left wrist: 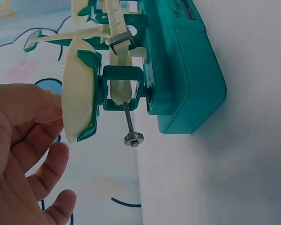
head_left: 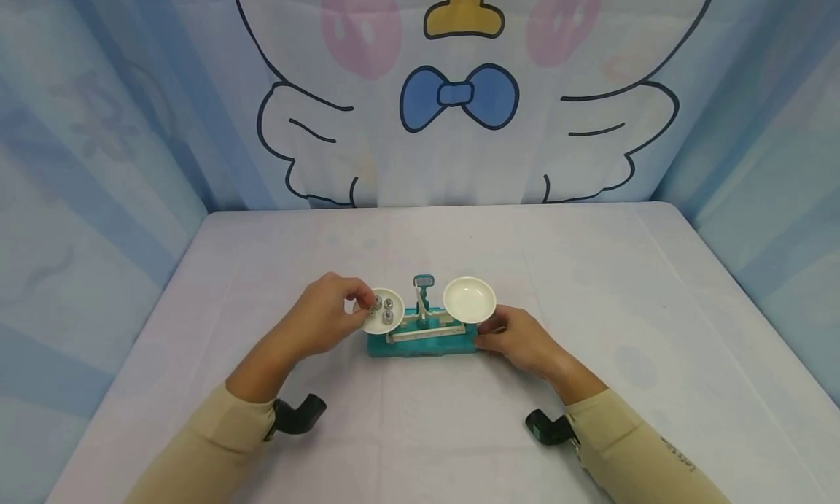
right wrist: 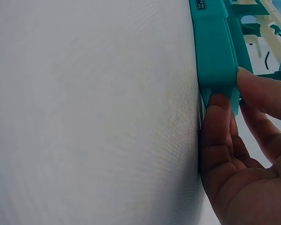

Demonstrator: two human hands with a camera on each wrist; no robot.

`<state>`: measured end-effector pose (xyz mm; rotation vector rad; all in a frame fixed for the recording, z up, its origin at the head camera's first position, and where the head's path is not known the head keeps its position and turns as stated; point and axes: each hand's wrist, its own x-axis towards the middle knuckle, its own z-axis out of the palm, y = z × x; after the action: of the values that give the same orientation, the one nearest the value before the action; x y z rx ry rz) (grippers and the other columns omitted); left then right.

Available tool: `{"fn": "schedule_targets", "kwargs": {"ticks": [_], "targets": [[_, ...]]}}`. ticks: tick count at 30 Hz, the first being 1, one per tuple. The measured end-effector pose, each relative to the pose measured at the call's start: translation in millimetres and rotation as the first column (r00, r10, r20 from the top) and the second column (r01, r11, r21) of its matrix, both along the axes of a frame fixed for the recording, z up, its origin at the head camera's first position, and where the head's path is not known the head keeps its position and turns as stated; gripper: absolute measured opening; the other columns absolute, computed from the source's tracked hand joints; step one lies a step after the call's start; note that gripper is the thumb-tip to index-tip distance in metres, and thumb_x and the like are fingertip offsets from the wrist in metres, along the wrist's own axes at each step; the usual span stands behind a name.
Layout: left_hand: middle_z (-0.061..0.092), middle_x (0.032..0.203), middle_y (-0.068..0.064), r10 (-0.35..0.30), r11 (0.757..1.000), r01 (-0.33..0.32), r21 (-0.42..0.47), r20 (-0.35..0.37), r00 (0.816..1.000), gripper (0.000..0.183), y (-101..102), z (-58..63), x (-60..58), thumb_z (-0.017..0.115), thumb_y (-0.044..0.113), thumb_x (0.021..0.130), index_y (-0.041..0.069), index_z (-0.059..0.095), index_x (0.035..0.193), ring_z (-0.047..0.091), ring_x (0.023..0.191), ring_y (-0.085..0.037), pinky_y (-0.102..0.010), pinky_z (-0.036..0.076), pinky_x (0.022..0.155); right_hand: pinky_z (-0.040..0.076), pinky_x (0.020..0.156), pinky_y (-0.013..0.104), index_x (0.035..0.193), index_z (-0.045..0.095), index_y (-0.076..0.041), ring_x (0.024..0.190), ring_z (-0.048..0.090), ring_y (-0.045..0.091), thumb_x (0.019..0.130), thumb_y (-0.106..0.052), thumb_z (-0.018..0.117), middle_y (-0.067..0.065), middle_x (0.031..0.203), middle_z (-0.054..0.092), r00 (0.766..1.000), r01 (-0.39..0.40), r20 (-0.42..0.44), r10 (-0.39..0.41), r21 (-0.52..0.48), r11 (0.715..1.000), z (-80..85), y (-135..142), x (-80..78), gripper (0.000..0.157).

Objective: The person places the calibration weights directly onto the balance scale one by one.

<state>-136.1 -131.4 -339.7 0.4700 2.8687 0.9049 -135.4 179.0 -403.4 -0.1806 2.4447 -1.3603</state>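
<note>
A small teal balance scale (head_left: 423, 343) stands on the table, with a white pan on either side. Several metal weights (head_left: 388, 316) sit in the left pan (head_left: 383, 330). My left hand (head_left: 328, 316) reaches over that pan's left rim, thumb and forefinger pinching at a weight; in the left wrist view the pan (left wrist: 77, 93) hides these fingertips. The right pan (head_left: 469, 300) holds nothing. Below it, my right hand (head_left: 518, 336) grips the right end of the base (right wrist: 218, 51), its thumb at the upper edge and forefinger against the end.
White cloth covers the table (head_left: 420, 431) around the scale. A blue-and-white curtain (head_left: 459, 161) with a cartoon drawing hangs behind the table's far edge, and more curtain flanks both sides. Black wrist devices (head_left: 298, 414) jut inward from both sleeves.
</note>
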Motion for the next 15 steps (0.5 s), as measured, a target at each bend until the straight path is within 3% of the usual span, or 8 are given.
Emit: {"fn": "schedule_targets", "kwargs": {"ticks": [15], "targets": [[0.064,0.097,-0.002,0.004,1.000,-0.004,0.007,0.008,1.000,0.011,2.6,-2.6,0.4,0.071,0.003,0.089,0.012,0.073,0.095,0.054,0.100,-0.028,-0.043,0.048,0.086,0.054,0.085,0.039,0.122,0.062,0.004,0.099,0.061,0.026,0.088,-0.007,0.073,0.010,0.105,0.066,1.000,0.005,-0.013,-0.005,0.030,1.000,0.0,-0.1,0.0,0.037]]}}
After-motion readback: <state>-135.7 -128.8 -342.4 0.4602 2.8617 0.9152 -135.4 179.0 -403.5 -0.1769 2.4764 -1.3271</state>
